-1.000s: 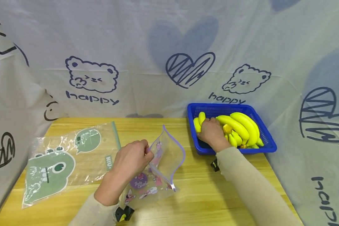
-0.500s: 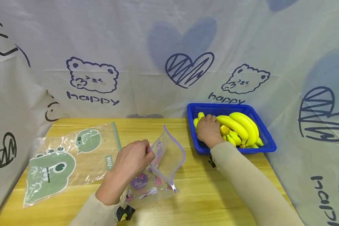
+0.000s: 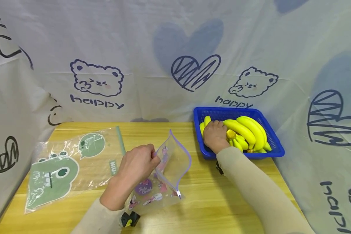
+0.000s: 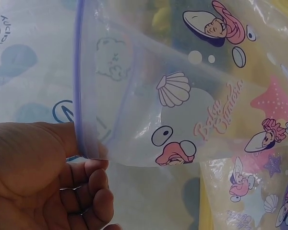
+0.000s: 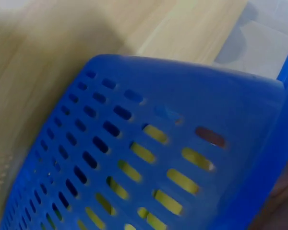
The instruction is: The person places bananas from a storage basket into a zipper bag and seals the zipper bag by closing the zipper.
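Observation:
My left hand pinches the upper left edge of a clear zip bag with a purple zip rim and pink cartoon prints. The bag's mouth gapes toward the right. In the left wrist view, thumb and fingers hold a corner of the bag beside its purple zip. My right hand reaches down into the left part of a blue basket, among yellow bananas. Its fingertips are hidden, so its grasp does not show. The right wrist view has mostly the slotted wall of the basket, with yellow behind the slots.
A larger clear bag with a green dinosaur print lies flat at the left of the wooden table. A white printed cloth hangs behind and at both sides. The basket stands near the back right, close to the cloth.
My right hand has shifted slightly left within the basket, over the bananas there, and has almost stopped. The left hand and the zip bag stay put.

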Tool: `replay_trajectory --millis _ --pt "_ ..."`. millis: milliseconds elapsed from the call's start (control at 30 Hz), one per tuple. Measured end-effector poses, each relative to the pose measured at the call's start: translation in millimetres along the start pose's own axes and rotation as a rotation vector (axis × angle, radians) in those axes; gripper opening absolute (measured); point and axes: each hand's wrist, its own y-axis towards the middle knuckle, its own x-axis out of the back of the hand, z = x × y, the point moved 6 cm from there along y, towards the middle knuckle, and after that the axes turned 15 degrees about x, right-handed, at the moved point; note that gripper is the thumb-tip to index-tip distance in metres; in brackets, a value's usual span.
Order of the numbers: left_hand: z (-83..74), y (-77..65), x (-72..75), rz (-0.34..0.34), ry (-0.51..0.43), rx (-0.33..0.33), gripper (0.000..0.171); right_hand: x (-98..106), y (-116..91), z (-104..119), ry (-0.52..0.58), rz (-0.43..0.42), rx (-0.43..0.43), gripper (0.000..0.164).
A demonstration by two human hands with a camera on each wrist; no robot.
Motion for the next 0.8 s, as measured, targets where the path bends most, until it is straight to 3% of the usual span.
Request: replay_trajectory --millis 233,400,600,800 --pt "1.3 4.0 2.4 -0.042 0.041 -0.019 0.016 18 -7 -11 0.020 0.031 0.006 0.078" --pt "1.5 5.6 2.8 -0.074 0.082 -0.029 0.017 40 -13 -11 0.066 -0.006 0.012 0.089" --pt "-0.4 6.2 1.5 -0.105 0.104 -0.042 0.018 62 -27 -15 0.109 -0.107 -0.004 0.086" --pt "-0.1 6.2 2.8 -0.104 0.077 -0.028 0.017 80 -41 -8 0.126 -0.223 0.046 0.073"
